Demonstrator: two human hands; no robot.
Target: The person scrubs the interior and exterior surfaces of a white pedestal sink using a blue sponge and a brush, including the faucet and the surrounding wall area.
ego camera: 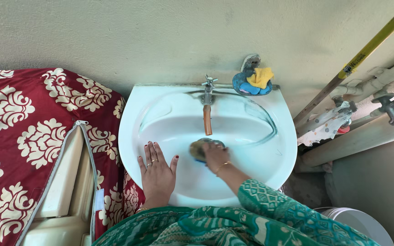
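Note:
A white wall-mounted sink fills the middle of the view. My left hand lies flat with fingers spread on the sink's front-left rim, holding nothing. My right hand is down in the basin, closed on a brownish scrub pad pressed near the drain. A metal tap with an orange hose spout hangs over the basin just above the pad.
A blue soap dish with a yellow cloth sits at the sink's back right. A red patterned cover over a white appliance stands on the left. Pipes, a second tap and a yellow-handled pole are on the right, a white bucket below.

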